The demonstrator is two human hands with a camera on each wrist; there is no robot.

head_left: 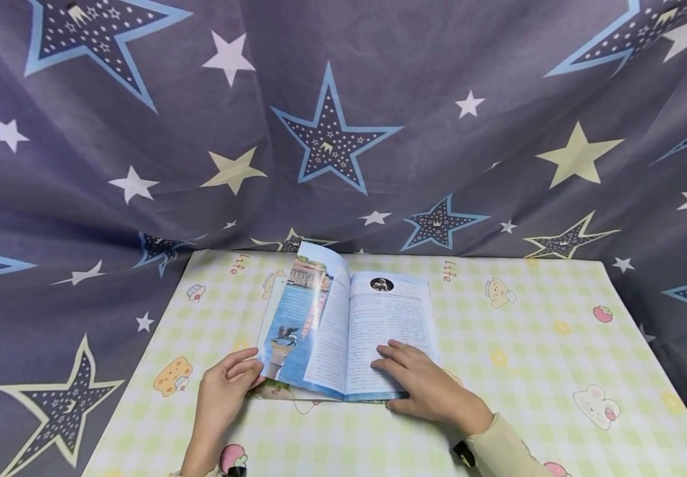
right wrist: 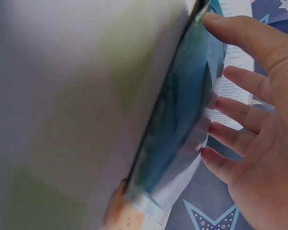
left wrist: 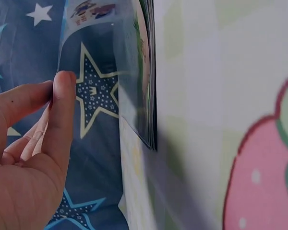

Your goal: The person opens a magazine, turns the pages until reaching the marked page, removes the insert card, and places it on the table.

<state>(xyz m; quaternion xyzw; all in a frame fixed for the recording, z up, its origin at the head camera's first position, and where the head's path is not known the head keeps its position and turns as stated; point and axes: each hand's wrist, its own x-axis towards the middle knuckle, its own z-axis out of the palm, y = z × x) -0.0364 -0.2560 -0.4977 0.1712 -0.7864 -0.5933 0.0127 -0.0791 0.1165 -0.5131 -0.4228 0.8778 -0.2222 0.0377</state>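
Observation:
An open magazine (head_left: 373, 331) lies on the table, with printed text on its right page and a blue picture of water, buildings and a statue on the left page (head_left: 292, 321). That left page curves up off the leaves beneath it. At its lower left edge, my left hand (head_left: 224, 387) pinches the paper between thumb and fingers; the left wrist view shows the same pinch by the left hand (left wrist: 36, 153). My right hand (head_left: 423, 384) rests on the lower part of the right page, fingers spread. In the right wrist view, the right hand (right wrist: 266, 115) has its fingertips along the paper.
The table wears a green-and-white checked cloth (head_left: 534, 391) with cartoon animals and strawberries. Behind it and at both sides hangs a dark blue-grey curtain (head_left: 415, 66) printed with stars. The magazine sits left of the table's middle, near its front.

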